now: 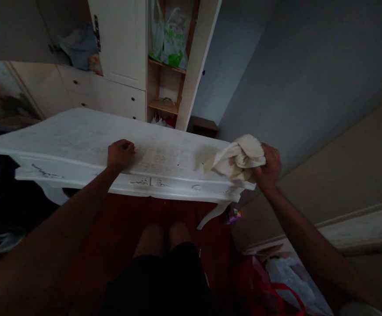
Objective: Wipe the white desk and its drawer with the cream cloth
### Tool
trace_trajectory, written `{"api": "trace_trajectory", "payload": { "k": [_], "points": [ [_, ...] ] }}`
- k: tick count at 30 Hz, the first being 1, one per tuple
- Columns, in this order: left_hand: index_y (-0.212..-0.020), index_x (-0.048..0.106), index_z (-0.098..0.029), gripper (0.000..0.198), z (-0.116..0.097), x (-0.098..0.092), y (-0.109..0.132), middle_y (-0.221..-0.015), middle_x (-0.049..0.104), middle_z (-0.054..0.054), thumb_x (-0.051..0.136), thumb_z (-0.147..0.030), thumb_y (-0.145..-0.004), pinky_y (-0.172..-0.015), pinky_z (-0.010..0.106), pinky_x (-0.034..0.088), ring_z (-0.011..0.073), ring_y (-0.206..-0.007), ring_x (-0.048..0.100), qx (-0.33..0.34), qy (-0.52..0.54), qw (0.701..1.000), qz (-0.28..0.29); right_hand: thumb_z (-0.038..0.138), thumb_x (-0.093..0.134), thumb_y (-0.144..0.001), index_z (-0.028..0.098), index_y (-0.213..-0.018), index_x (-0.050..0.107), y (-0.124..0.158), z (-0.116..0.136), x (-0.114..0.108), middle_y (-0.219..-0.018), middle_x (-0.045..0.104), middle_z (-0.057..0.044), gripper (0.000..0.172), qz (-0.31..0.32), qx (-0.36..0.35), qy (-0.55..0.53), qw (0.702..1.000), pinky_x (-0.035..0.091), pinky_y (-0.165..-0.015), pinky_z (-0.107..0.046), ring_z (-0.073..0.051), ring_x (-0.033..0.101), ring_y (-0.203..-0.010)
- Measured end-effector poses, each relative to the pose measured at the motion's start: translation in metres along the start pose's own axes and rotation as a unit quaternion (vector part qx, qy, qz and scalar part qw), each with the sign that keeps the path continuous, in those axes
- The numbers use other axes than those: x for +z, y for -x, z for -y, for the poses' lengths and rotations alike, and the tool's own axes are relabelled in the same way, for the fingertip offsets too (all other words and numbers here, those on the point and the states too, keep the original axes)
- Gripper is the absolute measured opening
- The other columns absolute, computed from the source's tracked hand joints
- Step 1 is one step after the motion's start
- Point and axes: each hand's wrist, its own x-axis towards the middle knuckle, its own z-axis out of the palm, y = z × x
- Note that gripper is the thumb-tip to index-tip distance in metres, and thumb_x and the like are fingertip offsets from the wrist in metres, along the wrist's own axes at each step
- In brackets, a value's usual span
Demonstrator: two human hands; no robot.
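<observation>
Right hand: fingers closed around a bunched cream-coloured cloth rag, gripped at the rag's right side. Rag rests on the right end of a white painted wooden table top, close to the front corner; a loose strip hangs below the table's edge. Left hand: curled into a loose fist, holds nothing, knuckles down on the top near its front edge, well apart from the rag. Table surface shows grey smudges. Behind the table: a cream wardrobe with open shelves holding white-and-green plastic bags. On the floor, lower right: a red bag.
</observation>
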Motion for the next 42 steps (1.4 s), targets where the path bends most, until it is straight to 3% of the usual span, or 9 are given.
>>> {"api": "trace_trajectory", "payload": {
  "k": [4, 11, 19, 24, 27, 30, 35, 38, 42],
  "points": [
    [-0.075, 0.065, -0.022, 0.018, 0.001, -0.001, -0.001, -0.069, 0.07, 0.003, 0.052, -0.033, -0.075, -0.078, 0.031, 0.052, 0.021, -0.075, 0.069, 0.012, -0.012, 1.0, -0.001, 0.029, 0.05, -0.085, 0.018, -0.13, 0.053, -0.025, -0.003, 0.059, -0.129, 0.06, -0.013, 0.046, 0.057, -0.025, -0.02, 0.998, 0.039, -0.104, -0.051, -0.029, 0.051, -0.122],
    [-0.077, 0.066, -0.022, 0.02, 0.001, -0.001, -0.001, -0.07, 0.071, 0.003, 0.052, -0.035, -0.075, -0.076, 0.031, 0.053, 0.021, -0.076, 0.069, -0.005, -0.007, 1.0, 0.002, 0.022, 0.058, -0.078, 0.006, -0.133, 0.054, 0.014, 0.034, 0.139, -0.137, 0.056, -0.021, 0.057, 0.322, -0.078, -0.077, 0.941, 0.032, -0.112, -0.052, -0.031, 0.048, -0.13],
    [-0.075, 0.065, -0.021, 0.019, -0.002, -0.002, 0.0, -0.069, 0.07, 0.004, 0.051, -0.034, -0.074, -0.075, 0.032, 0.052, 0.0222, -0.075, 0.069, 0.002, -0.016, 1.0, 0.003, 0.038, 0.055, -0.092, 0.02, -0.138, 0.051, 0.031, 0.043, 0.09, -0.147, 0.049, -0.013, 0.05, 0.238, -0.035, -0.187, 0.952, 0.029, -0.115, -0.055, -0.027, 0.04, -0.139],
    [-0.078, 0.066, -0.021, 0.021, 0.002, -0.002, -0.002, -0.071, 0.071, 0.004, 0.051, -0.035, -0.074, -0.078, 0.031, 0.051, 0.0218, -0.077, 0.069, 0.014, -0.031, 0.999, 0.007, 0.039, 0.053, -0.093, 0.023, -0.096, 0.07, 0.086, 0.075, 0.054, -0.1, 0.072, -0.007, 0.024, 0.134, 0.165, -0.278, 0.937, 0.051, -0.091, -0.044, -0.023, 0.065, -0.098],
    [-0.076, 0.066, -0.021, 0.021, 0.001, -0.002, -0.002, -0.071, 0.071, 0.004, 0.05, -0.036, -0.074, -0.077, 0.031, 0.051, 0.0218, -0.076, 0.069, 0.01, -0.044, 0.999, 0.001, 0.052, 0.051, -0.091, 0.02, -0.079, 0.067, 0.129, 0.093, 0.06, -0.078, 0.07, -0.006, 0.037, 0.188, 0.379, -0.405, 0.811, 0.053, -0.067, -0.034, -0.019, 0.064, -0.07],
    [-0.078, 0.066, -0.021, 0.022, 0.0, -0.002, -0.001, -0.073, 0.072, 0.005, 0.05, -0.036, -0.074, -0.078, 0.03, 0.051, 0.0221, -0.078, 0.069, 0.018, -0.059, 0.998, 0.012, 0.056, 0.055, -0.087, 0.019, -0.089, 0.065, 0.156, 0.106, 0.081, -0.085, 0.073, -0.007, 0.039, 0.238, 0.569, -0.528, 0.584, 0.049, -0.056, -0.027, -0.016, 0.064, -0.063],
    [-0.079, 0.066, -0.021, 0.025, -0.001, -0.001, -0.001, -0.08, 0.073, 0.007, 0.048, -0.037, -0.074, -0.08, 0.031, 0.05, 0.0239, -0.083, 0.069, 0.042, -0.109, 0.993, 0.018, 0.056, 0.04, -0.096, 0.014, -0.096, 0.064, 0.145, 0.123, 0.117, -0.091, 0.074, -0.01, 0.048, 0.212, 0.669, -0.655, 0.28, 0.05, -0.059, -0.026, -0.015, 0.067, -0.067],
    [-0.081, 0.067, -0.019, 0.026, 0.0, 0.0, -0.001, -0.082, 0.074, 0.008, 0.048, -0.036, -0.074, -0.08, 0.031, 0.05, 0.0239, -0.083, 0.068, 0.04, -0.112, 0.993, 0.008, 0.045, 0.043, -0.097, 0.015, -0.088, 0.063, 0.13, 0.135, 0.131, -0.084, 0.074, -0.008, 0.037, 0.166, 0.676, -0.682, 0.224, 0.047, -0.055, -0.024, -0.013, 0.064, -0.061],
    [-0.08, 0.068, -0.019, 0.024, -0.001, 0.0, 0.0, -0.082, 0.073, 0.007, 0.049, -0.034, -0.075, -0.078, 0.03, 0.05, 0.023, -0.083, 0.068, 0.035, -0.107, 0.994, 0.001, 0.04, 0.049, -0.093, 0.017, -0.076, 0.059, 0.122, 0.15, 0.137, -0.07, 0.071, -0.004, 0.031, 0.118, 0.695, -0.668, 0.238, 0.039, -0.046, -0.022, -0.011, 0.057, -0.05]
  ]
}}
